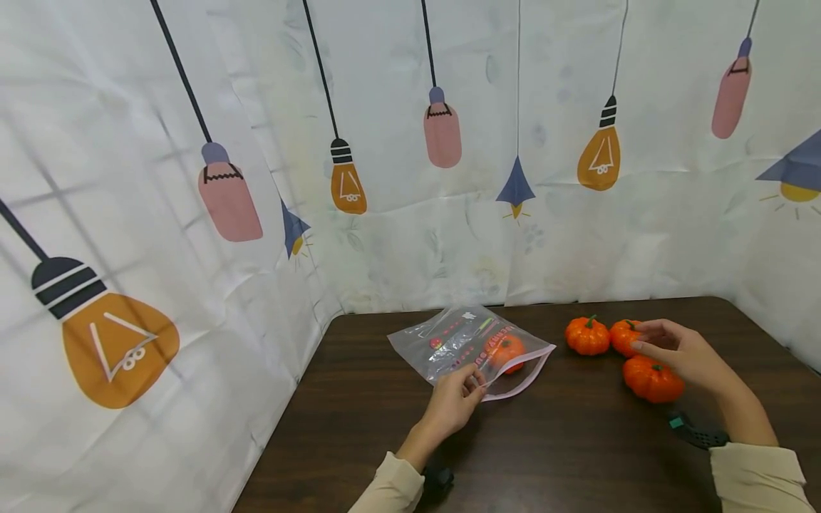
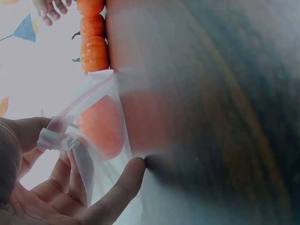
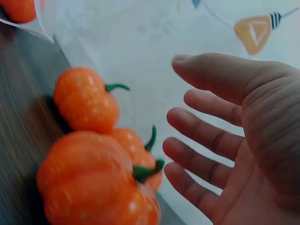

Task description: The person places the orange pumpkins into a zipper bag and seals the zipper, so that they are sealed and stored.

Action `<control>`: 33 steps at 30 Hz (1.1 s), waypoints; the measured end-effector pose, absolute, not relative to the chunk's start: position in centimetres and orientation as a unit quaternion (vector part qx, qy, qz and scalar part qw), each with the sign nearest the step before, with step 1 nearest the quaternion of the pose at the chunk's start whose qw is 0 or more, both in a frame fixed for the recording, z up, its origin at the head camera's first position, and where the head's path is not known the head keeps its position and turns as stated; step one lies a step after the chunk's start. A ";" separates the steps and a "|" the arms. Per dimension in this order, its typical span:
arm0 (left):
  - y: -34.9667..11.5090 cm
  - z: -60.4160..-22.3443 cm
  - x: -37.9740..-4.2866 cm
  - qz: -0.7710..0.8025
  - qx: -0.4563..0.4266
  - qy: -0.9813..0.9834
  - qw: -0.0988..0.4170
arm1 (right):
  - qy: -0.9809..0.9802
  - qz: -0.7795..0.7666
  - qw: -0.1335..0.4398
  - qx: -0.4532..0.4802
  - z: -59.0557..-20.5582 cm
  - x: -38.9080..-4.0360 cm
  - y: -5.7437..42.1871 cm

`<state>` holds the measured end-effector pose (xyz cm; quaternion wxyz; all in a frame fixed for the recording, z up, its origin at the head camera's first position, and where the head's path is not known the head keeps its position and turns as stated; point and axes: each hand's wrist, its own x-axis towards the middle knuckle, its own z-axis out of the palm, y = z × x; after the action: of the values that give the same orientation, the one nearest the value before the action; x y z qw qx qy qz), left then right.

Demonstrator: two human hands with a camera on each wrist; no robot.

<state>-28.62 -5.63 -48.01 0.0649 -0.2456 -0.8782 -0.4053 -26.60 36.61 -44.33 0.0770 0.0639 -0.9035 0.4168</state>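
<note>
A clear zip bag (image 1: 442, 345) with a pink-white zip edge lies on the table, one small orange pumpkin (image 1: 504, 352) inside it. My left hand (image 1: 454, 400) pinches the bag's near edge by the opening; the left wrist view shows the zip strip (image 2: 49, 138) between thumb and fingers. Three more pumpkins with green stems stand close together on the right: one at the left (image 1: 587, 336), one behind (image 1: 623, 338) and one in front (image 1: 653, 379). Over these hovers my right hand (image 1: 680, 350), fingers apart and slightly bent, with nothing in it in the right wrist view.
The dark brown table (image 1: 551, 442) has its back edge against a white curtain (image 1: 410, 256) printed with lamps. The curtain also runs along the left and right sides. A dark wristband (image 1: 699, 433) is on the right wrist.
</note>
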 end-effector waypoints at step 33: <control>-5.7 -47.8 -28.4 -0.408 -0.246 -0.877 0.058 | -0.900 0.417 -0.078 0.100 -49.1 -26.2 42.1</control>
<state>-28.44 -5.65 -47.77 0.0580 -0.2462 -0.8772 -0.4080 -26.17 42.08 -49.07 -0.0780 0.1005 -0.8999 0.4171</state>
